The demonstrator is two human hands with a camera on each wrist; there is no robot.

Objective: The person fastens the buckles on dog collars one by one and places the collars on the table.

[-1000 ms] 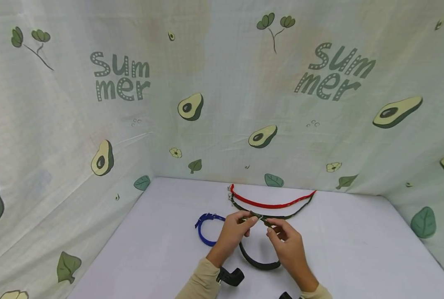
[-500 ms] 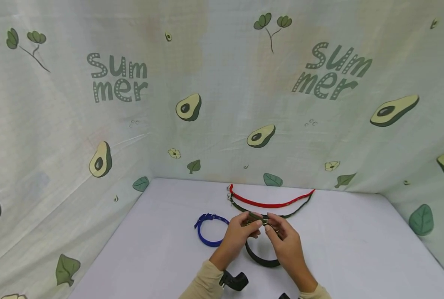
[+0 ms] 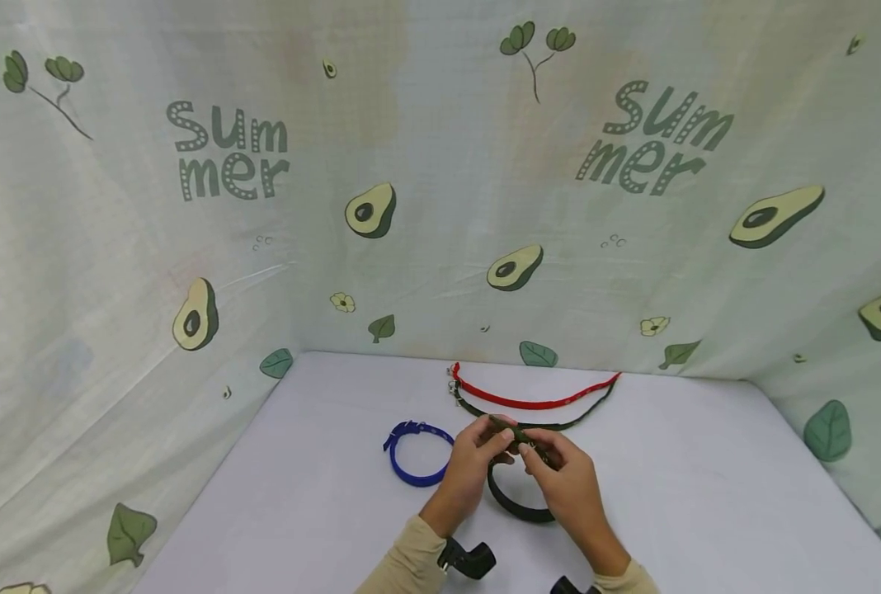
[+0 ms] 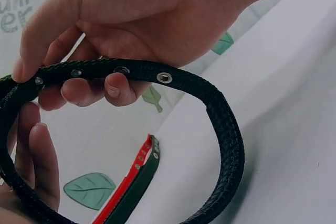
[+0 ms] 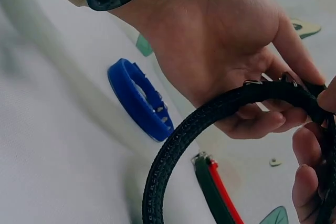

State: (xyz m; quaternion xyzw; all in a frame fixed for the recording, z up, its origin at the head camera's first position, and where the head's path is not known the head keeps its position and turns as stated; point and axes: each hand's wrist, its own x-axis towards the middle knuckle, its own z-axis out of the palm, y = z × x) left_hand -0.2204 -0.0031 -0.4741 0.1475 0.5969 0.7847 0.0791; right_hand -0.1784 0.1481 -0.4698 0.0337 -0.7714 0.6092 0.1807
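Both hands hold a dark green collar (image 3: 518,507), bent into a loop that hangs below them. My left hand (image 3: 466,466) pinches its eyelet end between thumb and fingers; a row of metal eyelets (image 4: 165,77) shows along that strap in the left wrist view. With curled fingers, my right hand (image 3: 570,483) grips the buckle end, where metal fittings (image 5: 252,82) stick up from the strap. The two ends overlap between the fingertips of both hands. Fingers largely cover the buckle, and I cannot tell whether the strap passes through it.
On the white table (image 3: 299,495), a blue collar (image 3: 420,480) lies fastened in a ring left of the hands. Behind them, a red collar (image 3: 530,405) and another green collar (image 3: 479,411) lie stretched out side by side. A printed cloth (image 3: 440,165) hangs at the back.
The hands have come closer together, the left one moving right. A gap with a metal piece showed between them earlier; now the strap ends overlap there. The blue ring is less covered.
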